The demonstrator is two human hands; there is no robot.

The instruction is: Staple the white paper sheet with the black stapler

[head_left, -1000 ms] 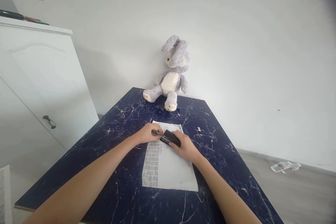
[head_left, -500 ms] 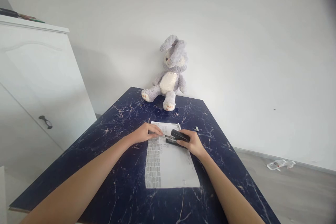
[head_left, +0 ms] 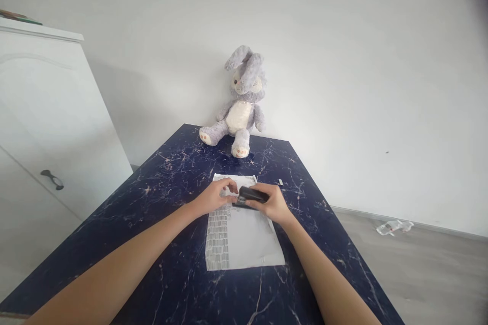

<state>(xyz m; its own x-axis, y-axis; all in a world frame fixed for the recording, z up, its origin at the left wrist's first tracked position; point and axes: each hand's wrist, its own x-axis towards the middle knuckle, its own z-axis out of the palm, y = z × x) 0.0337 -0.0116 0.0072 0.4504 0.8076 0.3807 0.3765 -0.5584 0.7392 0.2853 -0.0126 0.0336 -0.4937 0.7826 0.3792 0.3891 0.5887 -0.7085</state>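
Observation:
A black stapler (head_left: 253,195) lies level above a sheet of paper (head_left: 253,241) with a printed or drawn block pattern down its left side. My right hand (head_left: 272,203) wraps round the stapler's back part, thumb on the near side and fingers over the top. At the stapler's front end is my left hand (head_left: 219,195), its fingers curved and apart from the thumb. The thumb tip is close to the stapler's nose; whether it touches I cannot tell. A small pale piece (head_left: 280,182) lies beyond my right hand.
A grey-and-white plush rabbit (head_left: 242,106) sits at the far end of the dark blue marbled table (head_left: 183,162), against the wall. A white cabinet (head_left: 57,106) stands on the left. Clear plastic (head_left: 394,227) lies on the floor at right.
The stapler's top and bottom, parted before with a thin metal part showing at the front, have come together. My left fingers have spread from their pinch. The view has shifted slightly.

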